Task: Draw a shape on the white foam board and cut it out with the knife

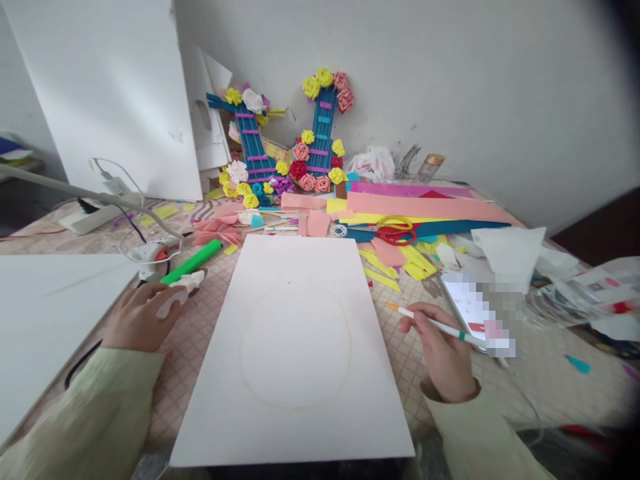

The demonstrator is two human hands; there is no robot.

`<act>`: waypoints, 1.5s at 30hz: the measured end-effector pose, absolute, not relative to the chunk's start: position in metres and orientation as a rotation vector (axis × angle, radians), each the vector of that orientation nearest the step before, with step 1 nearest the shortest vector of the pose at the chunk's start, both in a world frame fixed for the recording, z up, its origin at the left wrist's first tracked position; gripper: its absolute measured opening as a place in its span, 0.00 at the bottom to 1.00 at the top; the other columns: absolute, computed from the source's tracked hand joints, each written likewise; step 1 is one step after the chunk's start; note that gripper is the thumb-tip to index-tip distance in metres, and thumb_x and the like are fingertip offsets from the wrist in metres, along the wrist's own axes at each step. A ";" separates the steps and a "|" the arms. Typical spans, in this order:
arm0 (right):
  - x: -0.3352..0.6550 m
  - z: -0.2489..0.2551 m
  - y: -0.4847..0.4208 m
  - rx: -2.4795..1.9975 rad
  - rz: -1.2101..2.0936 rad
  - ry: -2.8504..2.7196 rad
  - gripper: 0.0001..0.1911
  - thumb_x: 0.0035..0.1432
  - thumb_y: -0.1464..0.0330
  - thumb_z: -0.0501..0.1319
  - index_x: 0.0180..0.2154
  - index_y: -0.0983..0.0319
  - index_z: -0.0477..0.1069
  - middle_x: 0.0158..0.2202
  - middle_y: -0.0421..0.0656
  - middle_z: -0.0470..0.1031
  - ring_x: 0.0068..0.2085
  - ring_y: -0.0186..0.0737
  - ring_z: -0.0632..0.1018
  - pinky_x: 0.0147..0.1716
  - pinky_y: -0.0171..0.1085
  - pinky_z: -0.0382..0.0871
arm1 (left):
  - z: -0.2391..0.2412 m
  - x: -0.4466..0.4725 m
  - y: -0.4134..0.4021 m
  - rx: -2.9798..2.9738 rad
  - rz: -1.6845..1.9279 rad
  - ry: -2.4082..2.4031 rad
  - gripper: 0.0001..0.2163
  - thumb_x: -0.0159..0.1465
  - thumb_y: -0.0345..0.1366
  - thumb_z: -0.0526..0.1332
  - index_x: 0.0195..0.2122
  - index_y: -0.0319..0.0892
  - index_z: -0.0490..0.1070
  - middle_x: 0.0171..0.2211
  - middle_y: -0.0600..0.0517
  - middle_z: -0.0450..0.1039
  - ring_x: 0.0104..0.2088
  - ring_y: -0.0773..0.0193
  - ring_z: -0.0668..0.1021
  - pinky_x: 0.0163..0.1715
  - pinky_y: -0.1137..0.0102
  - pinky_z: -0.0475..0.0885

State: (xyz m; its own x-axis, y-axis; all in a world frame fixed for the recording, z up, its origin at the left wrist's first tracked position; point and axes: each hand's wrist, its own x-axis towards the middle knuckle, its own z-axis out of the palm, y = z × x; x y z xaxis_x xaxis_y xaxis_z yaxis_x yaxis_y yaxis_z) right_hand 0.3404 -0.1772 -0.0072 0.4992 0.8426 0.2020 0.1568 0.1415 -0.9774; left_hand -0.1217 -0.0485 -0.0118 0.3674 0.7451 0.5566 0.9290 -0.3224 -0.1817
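Observation:
A white sheet of paper or board (295, 347) lies in front of me, bearing a faint yellowish circle. My right hand (445, 350) is to the right of the sheet, its fingers closed round a slim white pen (445, 327) with an orange tip and a green band. The tip points left, above the tablecloth. On the left, my left hand (140, 320) rests with bent fingers at a crumpled white tissue-like piece (193, 280), which seems to sit between thumb and fingers. Just beyond it lies a green tube-shaped stick (195, 261).
Two blue paper shapes with paper flowers (323, 133) lean against the wall. Yellow-and-red scissors (395, 230), coloured paper strips (425, 205) and scraps lie behind the sheet. A phone (470, 310) is at right. Cables and a power strip (95, 217) stand left, beside a white board (45, 320).

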 end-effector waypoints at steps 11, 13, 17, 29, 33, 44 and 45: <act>0.331 -0.022 -0.183 -1.304 0.650 -0.948 0.07 0.54 0.64 0.59 0.33 0.61 0.70 0.22 0.38 0.70 0.27 0.36 0.70 0.30 0.37 0.64 | -0.011 -0.121 -0.036 -2.297 -0.358 -1.678 0.15 0.64 0.41 0.51 0.43 0.36 0.70 0.41 0.46 0.74 0.42 0.57 0.75 0.42 0.66 0.69; 0.332 -0.026 -0.184 -1.298 0.637 -0.921 0.07 0.54 0.64 0.60 0.34 0.61 0.70 0.22 0.38 0.71 0.27 0.36 0.70 0.30 0.37 0.64 | -0.011 -0.119 -0.037 -2.271 -0.404 -1.682 0.14 0.63 0.40 0.51 0.43 0.37 0.70 0.42 0.46 0.73 0.42 0.58 0.75 0.42 0.67 0.68; 0.333 -0.030 -0.186 -1.317 0.587 -0.896 0.08 0.54 0.63 0.60 0.34 0.62 0.70 0.22 0.39 0.71 0.27 0.37 0.71 0.30 0.38 0.63 | -0.011 -0.115 -0.043 -2.254 -0.500 -1.642 0.14 0.63 0.37 0.50 0.46 0.38 0.70 0.43 0.47 0.71 0.41 0.60 0.73 0.42 0.68 0.67; 0.331 -0.030 -0.188 -1.307 0.530 -0.886 0.08 0.52 0.64 0.60 0.33 0.62 0.70 0.21 0.39 0.70 0.25 0.36 0.70 0.26 0.37 0.64 | -0.003 -0.124 -0.039 -2.605 -0.353 -1.535 0.14 0.62 0.39 0.51 0.35 0.43 0.75 0.39 0.49 0.75 0.44 0.59 0.74 0.47 0.63 0.67; 0.329 -0.028 -0.189 -1.318 0.502 -0.880 0.08 0.52 0.63 0.60 0.32 0.62 0.70 0.21 0.39 0.70 0.24 0.36 0.70 0.25 0.37 0.64 | -0.003 -0.115 -0.041 -2.559 -0.410 -1.605 0.15 0.63 0.40 0.50 0.34 0.39 0.74 0.39 0.47 0.76 0.44 0.59 0.75 0.46 0.66 0.68; 0.332 -0.029 -0.188 -1.314 0.506 -0.878 0.08 0.53 0.64 0.60 0.32 0.62 0.70 0.20 0.39 0.69 0.24 0.35 0.70 0.24 0.36 0.63 | -0.005 -0.101 -0.053 -2.387 -0.567 -1.669 0.16 0.65 0.38 0.48 0.43 0.38 0.72 0.43 0.46 0.73 0.42 0.58 0.75 0.44 0.65 0.68; 0.332 -0.029 -0.187 -1.310 0.518 -0.877 0.08 0.53 0.63 0.60 0.32 0.62 0.70 0.20 0.39 0.69 0.24 0.35 0.69 0.24 0.36 0.63 | -0.006 -0.103 -0.051 -2.401 -0.563 -1.650 0.16 0.65 0.38 0.49 0.43 0.37 0.72 0.43 0.46 0.73 0.42 0.58 0.75 0.44 0.65 0.68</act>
State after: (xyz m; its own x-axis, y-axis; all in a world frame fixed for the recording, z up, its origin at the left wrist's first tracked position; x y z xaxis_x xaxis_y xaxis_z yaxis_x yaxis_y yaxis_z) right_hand 0.3318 -0.1874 -0.0288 0.5899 0.7650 0.2583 0.1434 0.2155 -0.9659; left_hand -0.1025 -0.0515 -0.0063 0.3149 0.8602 0.4012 0.9260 -0.3711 0.0689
